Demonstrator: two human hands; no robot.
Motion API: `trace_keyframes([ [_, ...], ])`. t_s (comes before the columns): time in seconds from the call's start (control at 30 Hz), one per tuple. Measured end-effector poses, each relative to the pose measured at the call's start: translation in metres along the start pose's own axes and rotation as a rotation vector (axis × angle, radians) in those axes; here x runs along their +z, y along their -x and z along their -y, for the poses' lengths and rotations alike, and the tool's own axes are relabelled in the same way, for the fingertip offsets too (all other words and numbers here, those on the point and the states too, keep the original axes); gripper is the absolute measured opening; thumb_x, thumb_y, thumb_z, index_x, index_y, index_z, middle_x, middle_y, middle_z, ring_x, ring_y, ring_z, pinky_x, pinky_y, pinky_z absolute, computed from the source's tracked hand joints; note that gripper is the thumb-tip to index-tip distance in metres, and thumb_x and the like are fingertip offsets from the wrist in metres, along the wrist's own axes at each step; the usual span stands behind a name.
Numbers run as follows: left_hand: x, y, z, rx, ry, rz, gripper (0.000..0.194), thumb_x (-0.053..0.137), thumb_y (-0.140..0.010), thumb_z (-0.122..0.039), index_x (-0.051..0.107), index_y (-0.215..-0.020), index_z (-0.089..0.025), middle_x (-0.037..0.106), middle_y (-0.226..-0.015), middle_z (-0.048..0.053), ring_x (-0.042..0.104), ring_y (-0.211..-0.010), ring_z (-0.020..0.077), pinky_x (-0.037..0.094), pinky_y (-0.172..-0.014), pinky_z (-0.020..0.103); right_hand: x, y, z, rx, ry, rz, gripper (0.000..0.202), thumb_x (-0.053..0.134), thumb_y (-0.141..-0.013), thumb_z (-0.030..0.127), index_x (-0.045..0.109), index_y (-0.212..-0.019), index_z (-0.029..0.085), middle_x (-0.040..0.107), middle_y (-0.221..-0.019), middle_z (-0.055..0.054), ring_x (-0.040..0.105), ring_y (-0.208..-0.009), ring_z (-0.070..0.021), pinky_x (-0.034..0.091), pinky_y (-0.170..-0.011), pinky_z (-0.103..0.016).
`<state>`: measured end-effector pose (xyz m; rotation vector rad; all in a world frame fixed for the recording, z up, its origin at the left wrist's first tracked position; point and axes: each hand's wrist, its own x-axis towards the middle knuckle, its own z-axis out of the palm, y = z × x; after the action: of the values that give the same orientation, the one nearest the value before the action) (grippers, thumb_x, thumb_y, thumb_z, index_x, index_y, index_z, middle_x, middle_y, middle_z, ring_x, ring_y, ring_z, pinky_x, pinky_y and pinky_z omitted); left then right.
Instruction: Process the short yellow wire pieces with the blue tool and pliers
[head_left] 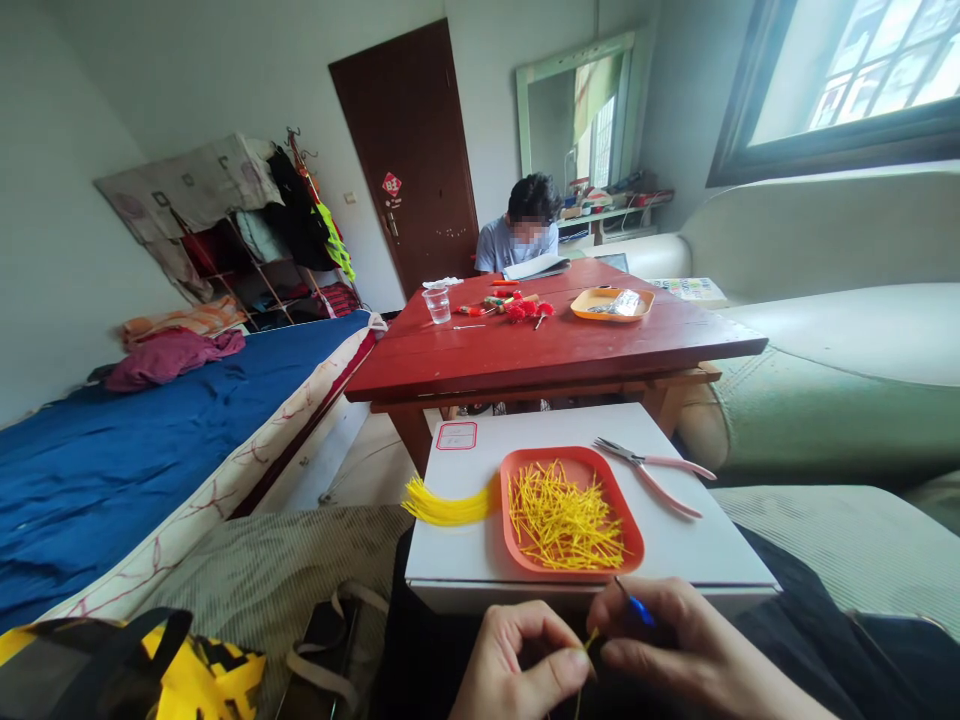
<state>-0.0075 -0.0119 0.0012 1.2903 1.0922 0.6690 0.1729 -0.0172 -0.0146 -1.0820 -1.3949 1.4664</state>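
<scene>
Low in the head view, my left hand (521,660) is closed, thumb and forefinger pinching a thin yellow strand (591,637). Facing it, my right hand (679,640) is curled around a small blue tool (639,610) with a dark, narrow end; its exact kind is hard to make out. Just beyond both hands, an orange tray (637,540) holds a heap of short yellow strands (566,515). A bundle of longer yellow strands (450,503) lies left of the tray, and pliers (652,465) with pink handles rest to its right.
A white box (465,555) supports the tray and pliers. Beyond it stands a red table (420,350) with a plastic cup (437,305), red craft pieces (525,308) and another tray (581,305). A person (495,245) sits at the far side. A bed (187,400) stands left.
</scene>
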Motion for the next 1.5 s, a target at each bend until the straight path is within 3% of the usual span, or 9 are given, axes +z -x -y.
trace_keyframes([
  [0.13,0.003,0.003,0.005,-0.024,0.061,-0.028,0.031,0.071,-0.062,-0.043,0.065,-0.058,-0.013,0.046,-0.052,-0.002,0.038,-0.056,0.0123,0.029,-0.056,0.025,0.010,0.005,-0.006,0.092,-0.226,-0.091,0.027,0.075,-0.063,0.042,0.067,-0.068,0.017,0.060,-0.062,0.002,0.050,-0.058,-0.0134,0.040,-0.058,-0.025],
  [0.3,0.002,0.004,0.015,-0.039,0.059,-0.156,0.030,0.073,-0.060,-0.043,0.068,-0.064,-0.015,0.056,-0.065,0.001,0.046,-0.067,0.0162,0.034,-0.066,0.025,0.023,0.006,-0.005,0.035,-0.266,-0.213,0.027,0.078,-0.060,0.041,0.067,-0.059,0.016,0.055,-0.054,0.004,0.044,-0.054,-0.0114,0.036,-0.054,-0.023],
  [0.43,-0.001,0.002,0.021,-0.016,-0.056,-0.080,0.028,0.069,-0.066,-0.042,0.069,-0.066,-0.015,0.054,-0.065,0.001,0.046,-0.068,0.0174,0.035,-0.067,0.026,0.026,0.006,-0.008,0.011,-0.257,-0.217,0.029,0.075,-0.063,0.042,0.066,-0.059,0.015,0.053,-0.054,0.003,0.042,-0.054,-0.0115,0.034,-0.053,-0.023],
  [0.6,0.000,0.004,0.024,-0.013,-0.171,-0.208,0.016,0.070,-0.065,-0.033,0.069,-0.065,-0.017,0.057,-0.069,0.002,0.048,-0.076,0.0210,0.033,-0.074,0.027,0.026,0.006,-0.008,0.023,-0.266,-0.207,0.028,0.075,-0.063,0.041,0.065,-0.059,0.015,0.052,-0.054,0.004,0.041,-0.053,-0.0113,0.034,-0.052,-0.023],
  [0.87,0.001,0.008,0.019,-0.029,-0.163,-0.208,0.007,0.070,-0.064,-0.026,0.069,-0.064,-0.018,0.059,-0.071,0.002,0.049,-0.079,0.0215,0.033,-0.076,0.027,0.027,0.007,-0.005,0.042,-0.275,-0.191,0.031,0.076,-0.062,0.042,0.062,-0.058,0.015,0.049,-0.053,0.004,0.038,-0.053,-0.0110,0.031,-0.052,-0.024],
  [1.07,0.002,0.001,0.023,-0.135,0.220,-0.064,0.049,0.074,-0.056,-0.056,0.069,-0.077,-0.013,0.059,-0.071,0.002,0.049,-0.072,0.0164,0.036,-0.072,0.027,0.027,0.009,-0.007,0.058,-0.336,-0.196,0.032,0.076,-0.062,0.043,0.061,-0.058,0.015,0.049,-0.052,0.005,0.037,-0.051,-0.0098,0.030,-0.051,-0.022],
  [1.37,-0.001,-0.006,0.029,-0.195,0.318,0.032,0.033,0.082,-0.053,-0.040,0.066,-0.066,-0.014,0.056,-0.061,-0.002,0.048,-0.062,0.0114,0.034,-0.064,0.023,0.027,0.008,-0.004,0.076,-0.281,-0.157,0.035,0.074,-0.062,0.046,0.059,-0.056,0.015,0.044,-0.049,0.006,0.034,-0.049,-0.0093,0.029,-0.050,-0.022],
  [1.43,-0.001,-0.008,0.025,-0.222,0.387,0.059,0.030,0.082,-0.051,-0.036,0.066,-0.064,-0.014,0.057,-0.059,-0.002,0.047,-0.058,0.0102,0.033,-0.061,0.022,0.023,0.008,-0.003,0.010,-0.136,-0.145,0.032,0.071,-0.067,0.045,0.060,-0.058,0.017,0.048,-0.051,0.005,0.041,-0.050,-0.0109,0.034,-0.050,-0.022],
  [1.5,-0.001,-0.010,0.018,-0.258,0.478,0.111,0.026,0.080,-0.049,-0.031,0.066,-0.060,-0.012,0.057,-0.055,-0.001,0.046,-0.053,0.0090,0.032,-0.057,0.022,0.015,0.008,-0.001,-0.187,0.142,-0.165,0.021,0.066,-0.074,0.039,0.064,-0.067,0.019,0.057,-0.058,0.002,0.050,-0.053,-0.0132,0.041,-0.051,-0.022],
])
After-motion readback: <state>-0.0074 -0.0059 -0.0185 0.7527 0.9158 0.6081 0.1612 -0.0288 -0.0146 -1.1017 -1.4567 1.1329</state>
